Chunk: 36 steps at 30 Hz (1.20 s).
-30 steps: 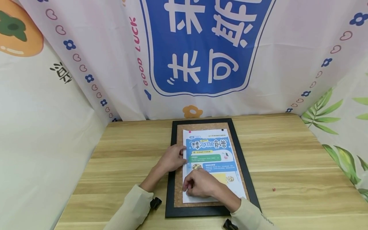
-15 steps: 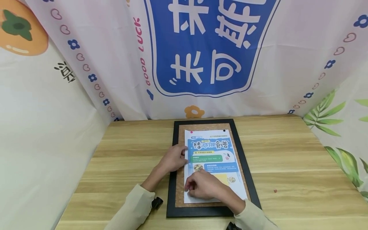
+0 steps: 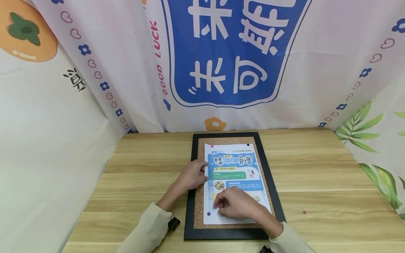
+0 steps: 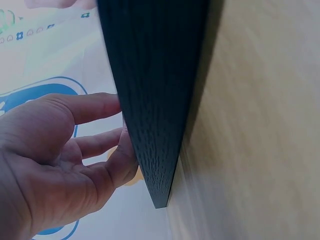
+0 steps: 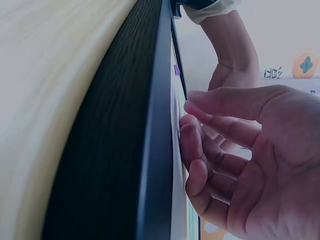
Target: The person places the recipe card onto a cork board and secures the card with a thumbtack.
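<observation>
A printed poster [image 3: 232, 219] lies on a cork board [image 3: 198, 211] with a black frame [image 3: 189, 218]. Pinned through its top corners are a pink pushpin [image 3: 212, 146] and a black one. A purple pushpin [image 3: 209, 213] stands in the lower left corner. My left hand [image 3: 192, 175] reaches over the frame's left side, fingertips resting at the poster's left edge. Over the lower part of the poster, just right of the purple pushpin, is my right hand [image 3: 235, 203]. Its fingers are loosely bent, and nothing shows between them in the right wrist view.
The board lies on a wood-grain table [image 3: 142, 165]. A small red bit [image 3: 304, 212] is on the tabletop to the right. Printed curtains [image 3: 142, 70] hang behind the table and at both sides.
My right hand has moved to the right, away from the poster's lower left corner, uncovering the purple pushpin. The left hand stays at the left edge. The head view has shifted slightly.
</observation>
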Each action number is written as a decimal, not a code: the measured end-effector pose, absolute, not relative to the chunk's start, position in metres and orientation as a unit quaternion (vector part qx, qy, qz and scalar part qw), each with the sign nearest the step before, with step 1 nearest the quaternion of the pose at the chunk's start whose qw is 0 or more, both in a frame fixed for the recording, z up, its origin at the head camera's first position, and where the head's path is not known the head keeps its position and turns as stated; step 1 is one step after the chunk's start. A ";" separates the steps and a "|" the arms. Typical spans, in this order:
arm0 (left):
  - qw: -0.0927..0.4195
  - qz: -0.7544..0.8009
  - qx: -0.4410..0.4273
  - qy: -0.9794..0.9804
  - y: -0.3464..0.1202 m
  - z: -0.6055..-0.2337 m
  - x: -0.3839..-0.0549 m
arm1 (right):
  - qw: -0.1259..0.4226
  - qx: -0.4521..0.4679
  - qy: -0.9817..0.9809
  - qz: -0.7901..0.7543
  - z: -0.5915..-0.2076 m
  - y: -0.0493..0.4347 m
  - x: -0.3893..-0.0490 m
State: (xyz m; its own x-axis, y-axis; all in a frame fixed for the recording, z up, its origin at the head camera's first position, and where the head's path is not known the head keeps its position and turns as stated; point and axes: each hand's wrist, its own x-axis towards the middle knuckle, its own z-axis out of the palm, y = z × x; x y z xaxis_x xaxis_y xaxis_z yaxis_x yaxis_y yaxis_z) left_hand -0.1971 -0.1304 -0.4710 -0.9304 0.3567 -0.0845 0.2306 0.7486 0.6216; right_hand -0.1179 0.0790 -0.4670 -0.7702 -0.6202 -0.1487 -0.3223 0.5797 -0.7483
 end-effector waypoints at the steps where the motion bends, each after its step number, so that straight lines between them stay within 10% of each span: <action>1: 0.100 0.318 0.157 0.929 -0.130 -0.471 -0.197 | 0.201 -0.269 0.866 -0.371 -0.468 0.081 -0.118; 36: 0.100 0.322 0.158 0.928 -0.130 -0.471 -0.195 | 0.182 -0.203 0.897 -0.347 -0.468 0.150 -0.102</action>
